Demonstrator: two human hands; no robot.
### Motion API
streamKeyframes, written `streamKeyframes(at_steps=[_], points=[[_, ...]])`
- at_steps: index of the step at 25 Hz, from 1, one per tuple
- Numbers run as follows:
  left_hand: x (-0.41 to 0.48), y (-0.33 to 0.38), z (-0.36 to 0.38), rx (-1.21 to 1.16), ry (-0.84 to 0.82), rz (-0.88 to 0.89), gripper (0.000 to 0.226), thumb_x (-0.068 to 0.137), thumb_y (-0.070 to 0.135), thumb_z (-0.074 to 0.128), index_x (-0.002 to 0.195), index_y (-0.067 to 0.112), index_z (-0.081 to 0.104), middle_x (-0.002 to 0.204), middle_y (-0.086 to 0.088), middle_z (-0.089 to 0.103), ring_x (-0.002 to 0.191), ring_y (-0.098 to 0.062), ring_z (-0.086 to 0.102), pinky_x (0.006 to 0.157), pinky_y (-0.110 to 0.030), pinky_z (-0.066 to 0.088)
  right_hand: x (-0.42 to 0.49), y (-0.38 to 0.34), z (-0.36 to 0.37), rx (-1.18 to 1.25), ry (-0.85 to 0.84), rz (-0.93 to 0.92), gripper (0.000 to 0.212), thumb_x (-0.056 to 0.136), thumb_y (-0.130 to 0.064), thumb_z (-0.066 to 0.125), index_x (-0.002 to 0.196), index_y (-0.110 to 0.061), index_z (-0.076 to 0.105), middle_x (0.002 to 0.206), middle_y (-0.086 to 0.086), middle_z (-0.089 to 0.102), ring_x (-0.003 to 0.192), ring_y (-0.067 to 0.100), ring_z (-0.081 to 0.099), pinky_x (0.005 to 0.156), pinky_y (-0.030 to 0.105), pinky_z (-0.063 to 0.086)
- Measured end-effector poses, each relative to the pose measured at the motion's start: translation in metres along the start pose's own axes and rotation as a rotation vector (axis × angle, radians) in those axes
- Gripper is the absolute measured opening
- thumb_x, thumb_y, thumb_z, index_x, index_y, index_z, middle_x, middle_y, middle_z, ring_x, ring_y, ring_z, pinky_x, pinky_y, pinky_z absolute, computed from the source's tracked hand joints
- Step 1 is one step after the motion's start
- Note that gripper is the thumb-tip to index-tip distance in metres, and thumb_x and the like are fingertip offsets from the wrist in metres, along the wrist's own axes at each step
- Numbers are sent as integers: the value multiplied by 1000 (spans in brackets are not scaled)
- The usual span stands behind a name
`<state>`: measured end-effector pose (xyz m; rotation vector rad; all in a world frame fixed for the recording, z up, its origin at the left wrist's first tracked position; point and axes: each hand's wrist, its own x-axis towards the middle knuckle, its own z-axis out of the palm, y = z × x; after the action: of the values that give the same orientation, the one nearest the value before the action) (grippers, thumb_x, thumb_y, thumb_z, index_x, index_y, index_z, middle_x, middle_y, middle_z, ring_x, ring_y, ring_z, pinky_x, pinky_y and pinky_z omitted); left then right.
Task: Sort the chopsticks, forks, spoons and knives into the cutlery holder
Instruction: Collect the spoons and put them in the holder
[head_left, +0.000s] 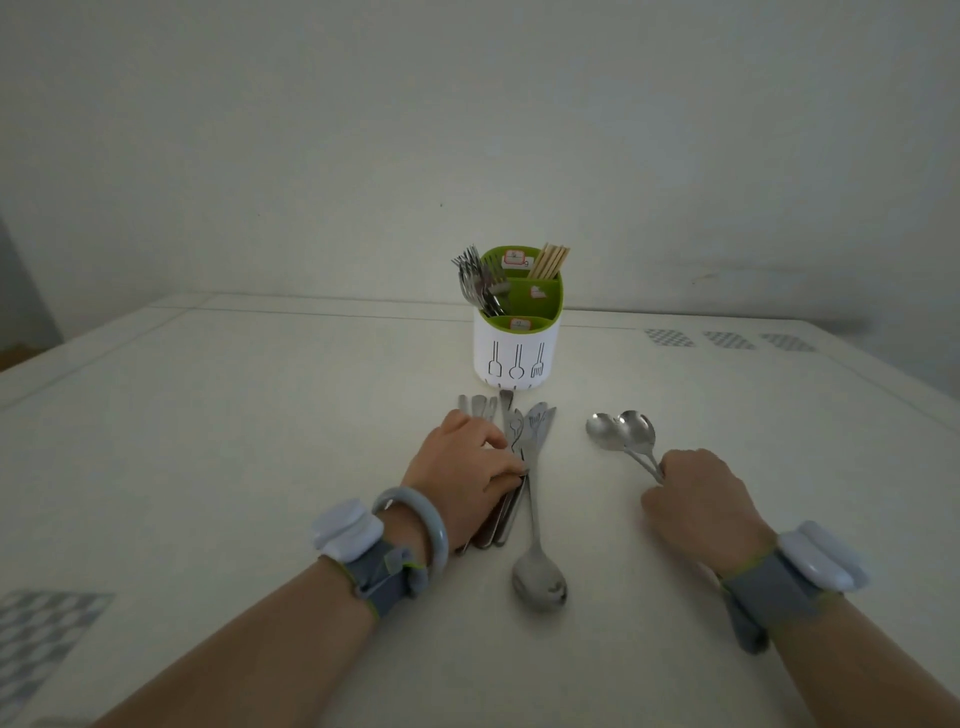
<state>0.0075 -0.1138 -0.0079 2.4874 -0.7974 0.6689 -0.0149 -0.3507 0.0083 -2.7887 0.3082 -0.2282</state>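
cutlery holder (517, 348), white w/ green insert, stands upright on the pale counter (208, 441), far centre, near the wall. forks (480, 283) stand in its left compartment, tines up; chopsticks (551, 261) stand in the rear right compartment, leaning right. middle and front compartments: contents not visible from this angle. just in front of the holder lies a pile of knives (530, 434) and other flat pieces, fanned out, tips toward the holder. left hand (470, 470) rests palm down on the pile's left side, fingers (501, 467) pressed onto the handles, partly curled; whether it grips any single piece cannot be told. one loose spoon (537, 574) lies w/ bowl toward the person, handle running up into the pile, beside the left hand. right hand (698, 501) sits apart to the right, fingers clenched round the handles of two spoons (621, 431), bowls side by side, touching, pointing away from the person and low over or on the counter; contact w/ surface unclear. both wrists carry grey straps w/ white units; left wrist also has a pale bangle (415, 519). checked patches show at counter's far right and near left edges.
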Motion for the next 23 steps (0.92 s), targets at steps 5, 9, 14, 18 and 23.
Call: streamKeyframes(at_steps=[5,9,14,18,23], points=[[8,12,-44,-56,353,15,10,80,20,67,83,17,76,75,-2,68,81,-26,55,75,-34,46,-3,-9,-4,196,230,-65,10,85,-12,45,77,-7,48,80,9,49,64,24,48,53,31,33],[12,28,-86,-561,397,-207,16,86,17,63,83,26,76,79,17,75,84,-1,64,78,-10,43,-18,-29,-19,415,413,-249,14,84,-18,53,94,-11,60,77,-3,51,61,10,49,53,17,35],[16,46,-93,-1074,258,-616,14,84,18,65,93,12,75,86,-8,71,75,-11,56,75,-23,47,-41,-59,-20,186,440,-449,41,75,-64,51,89,-26,55,80,-10,43,54,5,45,46,15,32],[16,39,-85,-1188,17,-703,22,88,27,60,101,13,72,95,-8,71,86,-16,59,90,-35,48,-40,-52,-22,-34,517,-459,45,88,-51,47,58,-17,43,49,-12,27,43,7,24,40,19,16],[-7,-4,-72,-263,-194,-416,33,88,30,59,122,29,58,116,3,61,103,-9,54,90,-21,40,-33,-36,-25,188,465,-409,51,88,-55,31,61,-13,38,44,-3,37,39,26,35,40,24,18]])
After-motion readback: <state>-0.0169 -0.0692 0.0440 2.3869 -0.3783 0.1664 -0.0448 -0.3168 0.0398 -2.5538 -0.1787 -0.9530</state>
